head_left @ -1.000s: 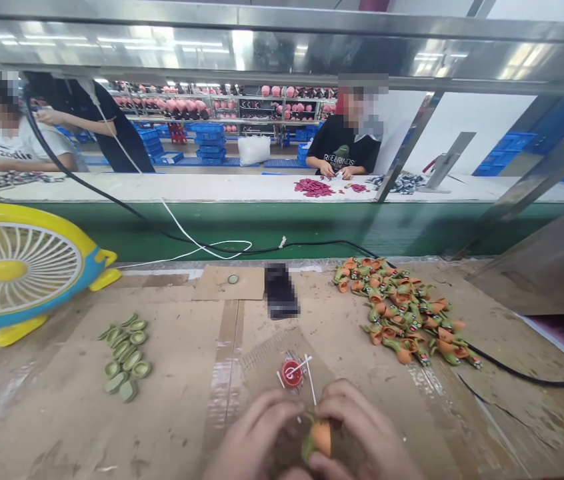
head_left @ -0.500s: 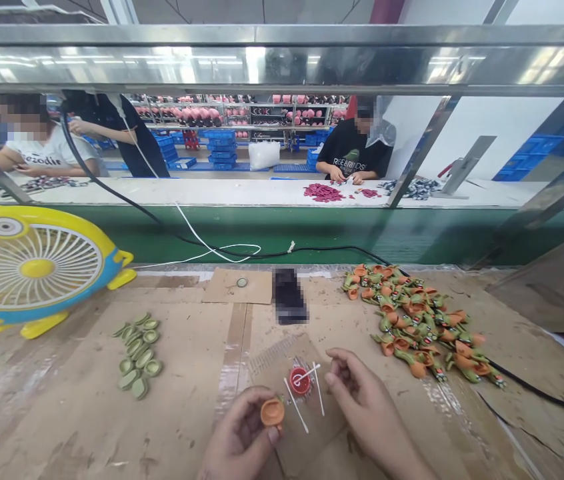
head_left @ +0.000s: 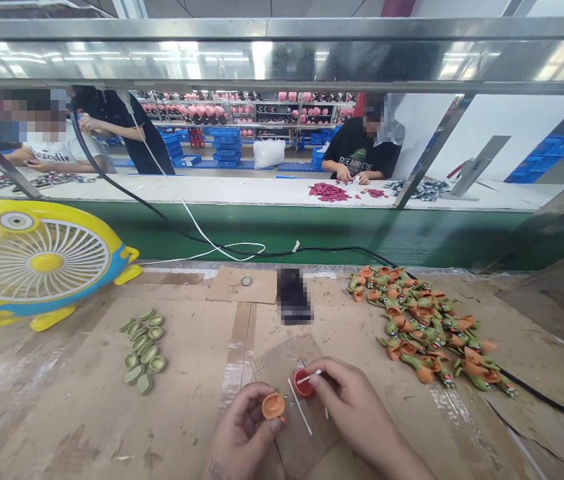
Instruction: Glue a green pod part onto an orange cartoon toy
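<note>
My left hand point(head_left: 242, 437) pinches a small orange cup-shaped toy part point(head_left: 273, 405) at the bottom centre, its hollow side up. My right hand point(head_left: 357, 417) holds a thin white stick point(head_left: 309, 377) whose tip rests in a little red cap point(head_left: 304, 385) on the cardboard. Another white stick point(head_left: 300, 415) lies loose between my hands. A heap of orange and green toy pieces point(head_left: 425, 327) lies to the right. A cluster of flat green oval pieces point(head_left: 142, 350) lies to the left.
A yellow and blue desk fan point(head_left: 37, 267) stands at the left. A dark blurred object point(head_left: 293, 303) lies mid-table, with cables point(head_left: 222, 250) behind it. Other people work at a far bench point(head_left: 242, 190) across a green conveyor. A black cable point(head_left: 552, 403) runs along the right.
My hands came apart: the left kept the orange part, and the right moved to the red cap and took hold of a white stick. The view has shifted slightly.
</note>
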A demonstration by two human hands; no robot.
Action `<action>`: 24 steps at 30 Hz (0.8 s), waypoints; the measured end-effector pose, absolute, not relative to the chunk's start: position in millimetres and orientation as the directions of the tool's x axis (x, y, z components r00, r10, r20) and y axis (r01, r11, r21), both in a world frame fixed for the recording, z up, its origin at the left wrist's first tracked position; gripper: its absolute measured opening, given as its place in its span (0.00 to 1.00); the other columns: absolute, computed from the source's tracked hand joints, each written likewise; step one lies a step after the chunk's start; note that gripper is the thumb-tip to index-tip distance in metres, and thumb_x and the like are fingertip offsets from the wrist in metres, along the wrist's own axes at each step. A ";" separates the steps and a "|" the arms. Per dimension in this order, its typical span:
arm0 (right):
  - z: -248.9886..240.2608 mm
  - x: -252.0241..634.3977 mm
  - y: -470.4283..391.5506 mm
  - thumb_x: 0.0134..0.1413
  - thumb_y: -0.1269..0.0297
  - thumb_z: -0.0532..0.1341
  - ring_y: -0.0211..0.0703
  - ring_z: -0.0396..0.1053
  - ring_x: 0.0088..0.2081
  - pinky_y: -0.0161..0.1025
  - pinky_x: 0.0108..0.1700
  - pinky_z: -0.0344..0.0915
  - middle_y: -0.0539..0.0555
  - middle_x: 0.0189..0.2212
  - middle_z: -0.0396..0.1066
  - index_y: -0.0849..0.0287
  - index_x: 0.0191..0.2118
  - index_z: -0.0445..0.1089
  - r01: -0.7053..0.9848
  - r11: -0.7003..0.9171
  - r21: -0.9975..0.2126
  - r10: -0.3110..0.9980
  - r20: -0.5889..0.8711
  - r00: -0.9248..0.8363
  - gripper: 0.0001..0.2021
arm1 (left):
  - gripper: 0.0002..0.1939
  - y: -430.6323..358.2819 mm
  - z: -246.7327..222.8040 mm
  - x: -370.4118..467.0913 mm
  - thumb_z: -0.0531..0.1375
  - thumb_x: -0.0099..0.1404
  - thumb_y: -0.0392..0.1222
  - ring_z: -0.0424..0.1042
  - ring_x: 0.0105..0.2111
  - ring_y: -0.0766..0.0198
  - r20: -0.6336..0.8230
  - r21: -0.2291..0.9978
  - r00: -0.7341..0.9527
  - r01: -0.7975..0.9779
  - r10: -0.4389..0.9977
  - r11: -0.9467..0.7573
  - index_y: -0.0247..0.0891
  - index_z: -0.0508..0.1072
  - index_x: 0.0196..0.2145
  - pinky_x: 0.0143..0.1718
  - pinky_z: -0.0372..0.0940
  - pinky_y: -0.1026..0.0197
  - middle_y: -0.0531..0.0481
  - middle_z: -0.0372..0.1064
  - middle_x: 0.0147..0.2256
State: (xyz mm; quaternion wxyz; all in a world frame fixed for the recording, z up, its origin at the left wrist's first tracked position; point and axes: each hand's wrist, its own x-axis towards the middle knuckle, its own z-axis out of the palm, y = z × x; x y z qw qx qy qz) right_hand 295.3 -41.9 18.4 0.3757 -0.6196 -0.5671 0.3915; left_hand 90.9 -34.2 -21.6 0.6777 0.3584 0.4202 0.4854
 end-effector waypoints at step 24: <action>11.5 295.1 -51.4 0.72 0.54 0.51 0.45 0.73 0.41 0.40 0.45 0.66 0.54 0.38 0.76 0.55 0.41 0.74 0.541 0.043 -0.840 0.996 0.076 0.039 0.17 | 0.21 -38.9 -19.1 94.1 0.80 0.45 0.49 0.76 0.36 0.61 -0.169 0.905 0.072 -0.383 0.983 0.184 0.43 0.83 0.36 0.37 0.72 0.65 0.49 0.77 0.34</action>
